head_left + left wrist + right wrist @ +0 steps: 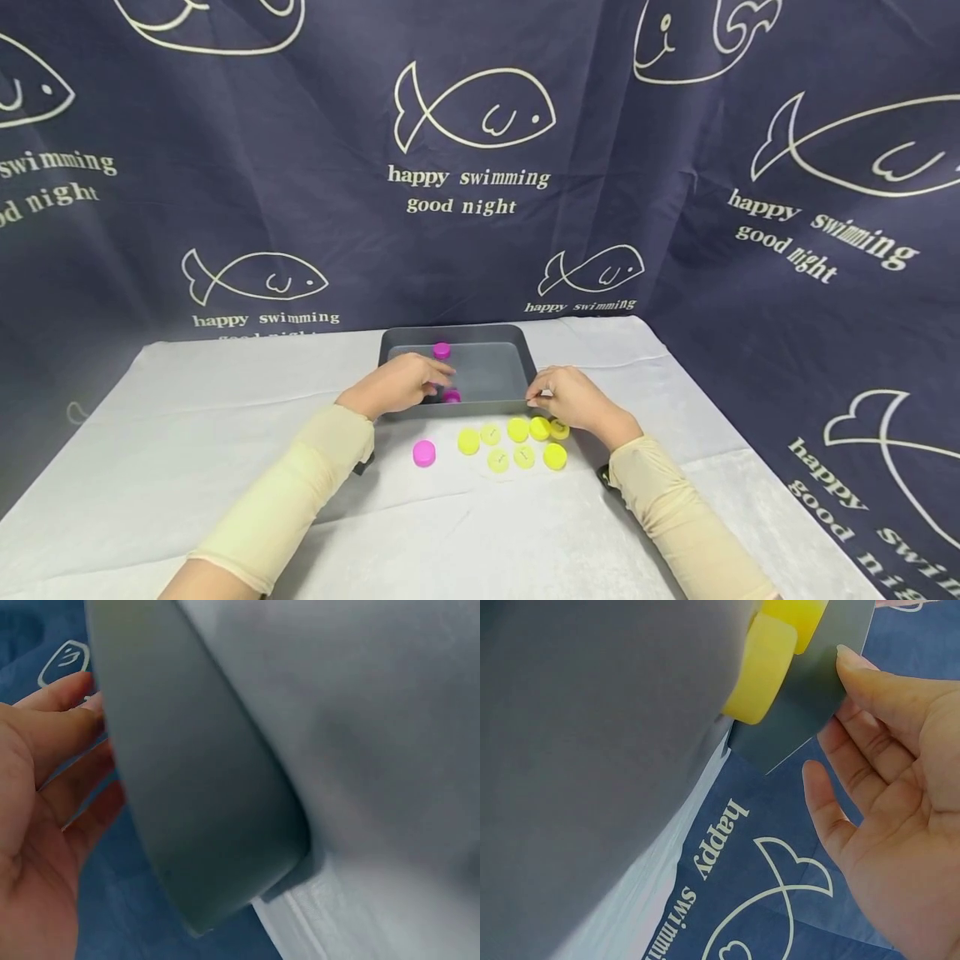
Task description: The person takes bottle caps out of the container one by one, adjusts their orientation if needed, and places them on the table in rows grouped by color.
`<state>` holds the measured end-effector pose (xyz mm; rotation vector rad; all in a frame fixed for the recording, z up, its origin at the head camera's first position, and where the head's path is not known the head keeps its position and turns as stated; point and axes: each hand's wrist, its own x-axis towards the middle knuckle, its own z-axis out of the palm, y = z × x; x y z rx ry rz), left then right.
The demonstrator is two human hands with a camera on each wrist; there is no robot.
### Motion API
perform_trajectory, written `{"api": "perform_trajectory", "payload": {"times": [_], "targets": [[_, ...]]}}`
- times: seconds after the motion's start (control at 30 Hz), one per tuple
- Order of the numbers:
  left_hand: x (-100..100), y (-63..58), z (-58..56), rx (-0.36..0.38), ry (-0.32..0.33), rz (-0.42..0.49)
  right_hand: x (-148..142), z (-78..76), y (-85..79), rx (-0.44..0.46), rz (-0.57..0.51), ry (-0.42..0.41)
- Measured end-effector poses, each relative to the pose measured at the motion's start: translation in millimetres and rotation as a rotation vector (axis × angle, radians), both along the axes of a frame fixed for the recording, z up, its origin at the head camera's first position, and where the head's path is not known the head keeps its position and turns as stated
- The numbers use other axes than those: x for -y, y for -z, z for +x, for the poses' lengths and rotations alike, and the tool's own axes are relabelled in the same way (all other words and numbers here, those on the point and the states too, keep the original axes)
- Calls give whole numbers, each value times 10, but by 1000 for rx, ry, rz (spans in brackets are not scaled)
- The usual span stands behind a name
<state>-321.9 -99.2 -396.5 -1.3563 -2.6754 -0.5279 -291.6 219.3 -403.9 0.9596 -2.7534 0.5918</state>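
Observation:
A dark grey rectangular tray (491,371) stands at the back of the table. Over its left part reaches my left hand (405,383), fingers loosely extended, with nothing visible in them; in the left wrist view the tray wall hides the fingertips of that hand (52,757). Inside the tray lie a magenta bottle cap (442,351) near the back and another magenta cap (452,397) by the front wall, just below the left fingers. My right hand (573,398) pinches the tray's front right rim, its thumb against the outer wall in the right wrist view.
One magenta cap (424,453) lies on the white tablecloth (420,533) in front of the tray. Several yellow caps (518,430) are grouped to its right, close to the tray's front wall. A dark blue fish-print curtain (472,275) hangs behind the table and along its right.

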Motion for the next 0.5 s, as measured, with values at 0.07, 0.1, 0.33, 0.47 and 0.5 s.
{"api": "perform_trajectory", "payload": {"times": [0.07,0.1,0.33,0.47,0.5], "targets": [[-29,21,-20,19,-8,-33,3,-2,-11,2,-8,-3],[-40,32,-30,23,-11,-46,4,-4,-12,1,-10,-5],[-83,71,-56,11,20,-140,-6,-26,20,5,-8,-6],[-105,78,-68,-21,43,-163,-16,-23,27,3,-11,-4],[-111,77,-71,-30,47,-168,-18,-21,28,4,-11,-2]]}}
